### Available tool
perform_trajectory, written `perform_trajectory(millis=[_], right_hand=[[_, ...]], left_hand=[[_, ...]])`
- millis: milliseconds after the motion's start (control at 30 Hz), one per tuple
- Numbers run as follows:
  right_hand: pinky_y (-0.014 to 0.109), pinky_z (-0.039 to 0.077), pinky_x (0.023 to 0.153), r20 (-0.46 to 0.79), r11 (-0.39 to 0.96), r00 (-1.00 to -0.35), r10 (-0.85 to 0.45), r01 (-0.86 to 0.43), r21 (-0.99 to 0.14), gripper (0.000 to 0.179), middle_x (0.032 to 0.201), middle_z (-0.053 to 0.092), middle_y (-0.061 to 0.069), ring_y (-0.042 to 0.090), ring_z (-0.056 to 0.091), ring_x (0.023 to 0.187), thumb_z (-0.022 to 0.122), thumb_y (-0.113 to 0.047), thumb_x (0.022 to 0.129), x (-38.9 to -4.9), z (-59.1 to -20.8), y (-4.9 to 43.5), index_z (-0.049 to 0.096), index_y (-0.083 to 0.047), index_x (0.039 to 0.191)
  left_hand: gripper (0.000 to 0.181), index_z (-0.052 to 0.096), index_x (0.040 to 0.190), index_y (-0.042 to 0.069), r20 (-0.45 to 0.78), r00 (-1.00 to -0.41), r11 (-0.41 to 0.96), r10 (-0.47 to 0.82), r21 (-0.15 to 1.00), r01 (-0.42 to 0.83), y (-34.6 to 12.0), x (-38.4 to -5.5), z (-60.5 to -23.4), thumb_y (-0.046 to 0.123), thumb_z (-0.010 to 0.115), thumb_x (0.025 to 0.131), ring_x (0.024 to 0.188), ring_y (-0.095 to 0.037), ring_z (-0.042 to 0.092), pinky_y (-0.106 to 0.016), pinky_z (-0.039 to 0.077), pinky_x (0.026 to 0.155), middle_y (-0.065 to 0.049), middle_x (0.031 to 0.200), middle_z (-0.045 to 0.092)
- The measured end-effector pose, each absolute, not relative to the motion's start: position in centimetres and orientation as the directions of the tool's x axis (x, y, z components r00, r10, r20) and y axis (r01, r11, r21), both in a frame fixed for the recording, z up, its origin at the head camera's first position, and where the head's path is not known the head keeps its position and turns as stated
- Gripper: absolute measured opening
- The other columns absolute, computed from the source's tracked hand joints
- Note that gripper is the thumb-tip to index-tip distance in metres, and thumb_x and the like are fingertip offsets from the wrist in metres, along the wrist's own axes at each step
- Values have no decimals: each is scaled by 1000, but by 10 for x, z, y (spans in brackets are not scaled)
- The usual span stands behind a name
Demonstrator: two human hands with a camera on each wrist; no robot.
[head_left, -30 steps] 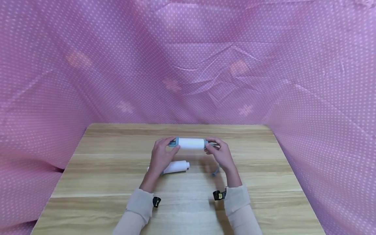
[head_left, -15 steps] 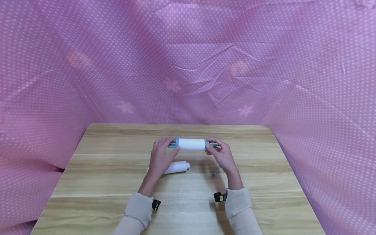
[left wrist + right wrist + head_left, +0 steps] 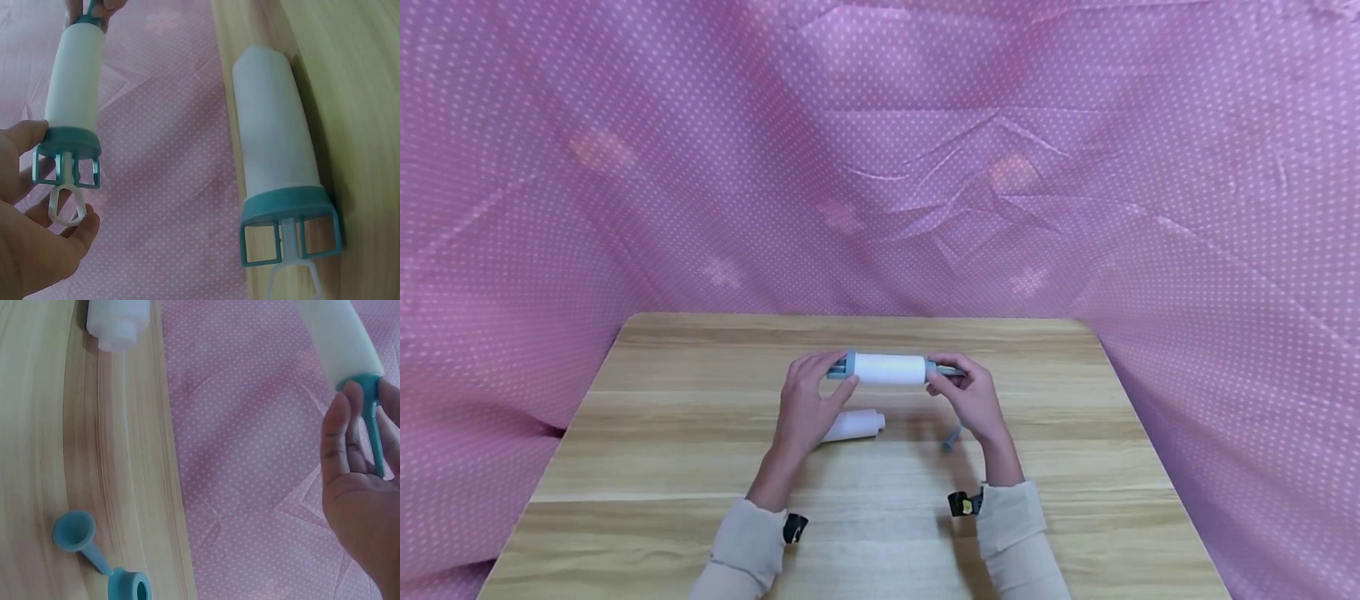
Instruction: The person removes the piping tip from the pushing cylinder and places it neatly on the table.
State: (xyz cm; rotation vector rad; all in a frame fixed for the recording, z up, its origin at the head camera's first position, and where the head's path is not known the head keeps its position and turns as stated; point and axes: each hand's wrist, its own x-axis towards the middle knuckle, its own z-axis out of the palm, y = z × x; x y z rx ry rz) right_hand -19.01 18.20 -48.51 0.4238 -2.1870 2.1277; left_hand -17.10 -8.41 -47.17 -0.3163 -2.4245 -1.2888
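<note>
Both hands hold a white plastic syringe (image 3: 890,368) level above the table. My left hand (image 3: 805,410) grips its teal collar end, beside the square finger loops (image 3: 45,181) and the white plunger ring (image 3: 67,215). At the other end, my right hand (image 3: 976,402) pinches the teal nozzle cap (image 3: 364,384), whose thin spout runs down between the fingers. A second white syringe (image 3: 275,125), with the same teal collar and loops, lies on the table under my left hand; its bare neck (image 3: 117,336) faces right.
On the wooden table (image 3: 662,450), below my right hand, lie a teal funnel-shaped nozzle (image 3: 75,531) and a short teal ring-like cap (image 3: 129,587). Pink dotted cloth (image 3: 880,167) hangs behind the table and along both sides.
The hands have drawn slightly apart, the right one shifting a little to the right. The held syringe stays nearly in place, and both grips remain.
</note>
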Motion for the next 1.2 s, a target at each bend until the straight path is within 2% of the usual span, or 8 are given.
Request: perform_trajectory(millis=[233,367,533,867,1033,1200], right_hand=[[27,59,75,346,2,-925,-155,-350,-937,22,109,64,23,16,65,82,65,3,96,-190,-484,181,62,11,117],[27,59,74,363,-6,-917,-168,-367,-930,22,108,63,27,16,65,80,65,5,96,-189,-481,179,61,12,117],[27,59,74,367,-11,-913,-177,-371,-929,22,107,63,27,16,65,79,64,5,96,-188,-482,180,60,13,117],[28,59,75,350,-60,-918,-188,-345,-937,22,108,65,13,16,66,80,64,5,96,-185,-482,181,59,14,116],[30,60,77,329,-69,-923,-200,-322,-944,25,111,63,19,17,68,81,64,2,97,-184,-480,182,59,12,119],[31,60,79,310,-74,-928,-207,-301,-951,28,118,59,29,18,70,85,64,-1,98,-185,-476,182,58,12,122]], left_hand=[[43,69,128,10,457,-887,530,58,739,416,-89,-174,-469,26,79,90,124,-32,53,-53,45,103,-11,129,66],[45,68,130,10,459,-881,505,114,737,449,-95,-177,-466,27,79,90,125,-30,53,-54,46,102,-10,132,64],[47,65,134,15,402,-898,467,179,768,437,-102,-179,-462,32,77,92,129,-27,53,-53,46,104,-6,137,61],[46,67,133,17,386,-902,313,192,847,429,-106,-179,-464,24,80,90,125,-24,57,-53,47,102,-3,133,64],[44,68,130,17,381,-910,254,164,875,412,-105,-179,-466,20,81,88,122,-23,57,-52,47,100,-2,130,64],[44,68,129,10,365,-920,176,142,905,386,-103,-179,-466,11,81,87,121,-26,57,-39,53,95,-8,131,63]])
